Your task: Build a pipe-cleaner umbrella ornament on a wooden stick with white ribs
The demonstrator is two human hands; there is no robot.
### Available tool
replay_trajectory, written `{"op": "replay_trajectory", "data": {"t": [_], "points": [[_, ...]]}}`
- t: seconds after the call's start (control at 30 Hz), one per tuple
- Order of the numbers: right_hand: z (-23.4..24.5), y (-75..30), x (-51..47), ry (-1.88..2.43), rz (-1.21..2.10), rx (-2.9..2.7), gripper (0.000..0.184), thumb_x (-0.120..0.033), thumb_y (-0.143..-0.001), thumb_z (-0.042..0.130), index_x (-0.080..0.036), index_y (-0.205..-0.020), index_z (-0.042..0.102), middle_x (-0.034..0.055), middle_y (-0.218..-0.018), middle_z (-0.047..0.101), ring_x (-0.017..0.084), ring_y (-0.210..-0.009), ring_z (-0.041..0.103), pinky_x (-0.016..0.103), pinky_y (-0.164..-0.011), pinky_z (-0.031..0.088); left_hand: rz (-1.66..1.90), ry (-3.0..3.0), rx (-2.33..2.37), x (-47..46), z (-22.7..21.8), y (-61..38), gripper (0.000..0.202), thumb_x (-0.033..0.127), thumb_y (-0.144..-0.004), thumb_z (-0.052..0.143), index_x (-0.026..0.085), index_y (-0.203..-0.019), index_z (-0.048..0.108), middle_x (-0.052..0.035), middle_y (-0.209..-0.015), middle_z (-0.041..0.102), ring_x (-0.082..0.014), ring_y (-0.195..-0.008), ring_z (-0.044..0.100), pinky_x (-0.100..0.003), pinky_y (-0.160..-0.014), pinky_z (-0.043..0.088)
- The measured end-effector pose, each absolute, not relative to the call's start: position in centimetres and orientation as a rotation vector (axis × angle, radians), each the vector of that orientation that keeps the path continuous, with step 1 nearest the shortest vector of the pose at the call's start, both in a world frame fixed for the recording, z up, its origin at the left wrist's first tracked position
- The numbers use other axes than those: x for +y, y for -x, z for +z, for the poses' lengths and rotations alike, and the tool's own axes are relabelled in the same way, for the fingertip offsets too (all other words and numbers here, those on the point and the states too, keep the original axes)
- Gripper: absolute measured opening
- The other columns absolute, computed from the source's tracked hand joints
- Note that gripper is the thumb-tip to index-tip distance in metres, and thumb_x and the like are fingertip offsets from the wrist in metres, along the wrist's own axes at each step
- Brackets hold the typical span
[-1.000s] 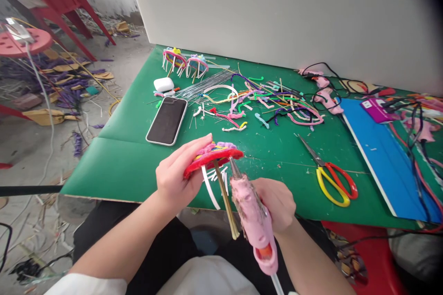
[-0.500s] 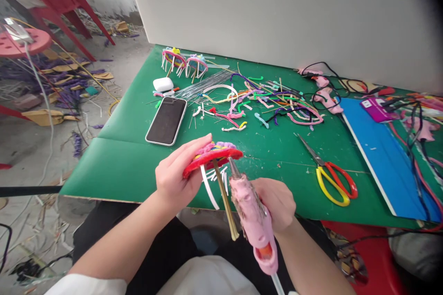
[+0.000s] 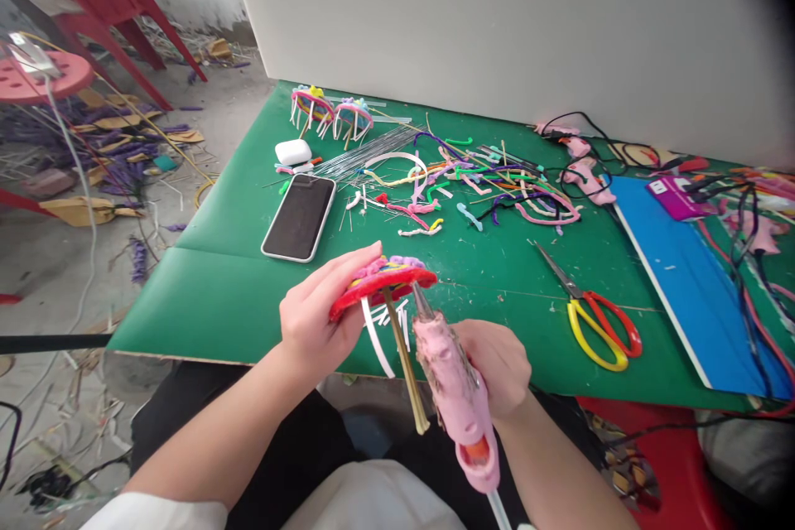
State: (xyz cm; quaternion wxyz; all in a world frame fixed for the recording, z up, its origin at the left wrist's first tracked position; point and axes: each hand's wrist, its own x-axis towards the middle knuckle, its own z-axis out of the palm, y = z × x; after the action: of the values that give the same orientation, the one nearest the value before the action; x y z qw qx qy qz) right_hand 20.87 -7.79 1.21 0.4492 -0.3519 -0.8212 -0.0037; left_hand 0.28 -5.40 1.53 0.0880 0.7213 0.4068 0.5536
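My left hand (image 3: pixel 320 310) is closed on the left side of a small umbrella-like craft piece (image 3: pixel 397 280). Its round top has a fuzzy red rim with purple, pink and yellow pipe-cleaner bits above. A white strip (image 3: pixel 378 338) and a bundled tan stem (image 3: pixel 407 364) hang beneath it. In my right hand (image 3: pixel 497 364) is a pink hot glue gun (image 3: pixel 456 397), a clear glue stick coming out of its back end. The metal nozzle is at the underside of the red rim, on the right; whether it touches I cannot tell. My right fingers are mostly hidden behind the gun.
Scissors (image 3: pixel 584 306) and a blue board (image 3: pixel 696 281) lie to the right. A phone (image 3: pixel 299 217), white case (image 3: pixel 292 152) and two similar craft pieces (image 3: pixel 312 106) are at the left. Cut pipe cleaners (image 3: pixel 478 182) and thin wires (image 3: pixel 366 153) cover the green table's (image 3: pixel 204 298) middle.
Almost nothing differs. The craft piece and the glue gun have shifted very slightly to the right, both still held the same way.
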Motion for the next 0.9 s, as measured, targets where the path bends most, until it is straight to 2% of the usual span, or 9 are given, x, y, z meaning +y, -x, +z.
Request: {"op": "replay_trajectory", "data": {"t": [0.23,0.43,0.9], "points": [[0.2,-21.0,-7.9,0.832,-0.03,-1.989,0.018,-0.02,-0.092,0.042,-0.023,-0.074,0.046,-0.0018,-0.051,0.053,0.013,-0.041,0.05,0.028,-0.04,0.037,1.651,-2.146,1.221,-5.4,1.5,-0.3,0.04,0.005,-0.081,0.059,0.02,-0.118,0.064,-0.0064,-0.115,0.072,-0.0182,-0.098,0.07,-0.028,-0.086,0.059],[0.3,-21.1,-7.9,0.849,0.02,-2.019,0.016,-0.019,-0.092,0.042,-0.024,-0.078,0.047,-0.0011,-0.053,0.056,0.014,-0.043,0.054,0.028,-0.042,0.039,1.617,-2.11,1.224,-5.4,1.6,-0.3,0.04,0.005,-0.081,0.059,0.022,-0.117,0.064,-0.0047,-0.114,0.072,-0.0178,-0.098,0.07,-0.027,-0.086,0.059],[0.1,-21.0,-7.8,0.805,0.041,-2.003,0.012,-0.017,-0.089,0.046,-0.021,-0.079,0.051,-0.0004,-0.054,0.055,0.014,-0.043,0.051,0.028,-0.042,0.038,1.612,-2.08,1.22,-5.4,1.7,-0.3,0.039,0.004,-0.081,0.059,0.022,-0.115,0.065,-0.0045,-0.113,0.072,-0.0174,-0.097,0.071,-0.028,-0.087,0.059]]}}
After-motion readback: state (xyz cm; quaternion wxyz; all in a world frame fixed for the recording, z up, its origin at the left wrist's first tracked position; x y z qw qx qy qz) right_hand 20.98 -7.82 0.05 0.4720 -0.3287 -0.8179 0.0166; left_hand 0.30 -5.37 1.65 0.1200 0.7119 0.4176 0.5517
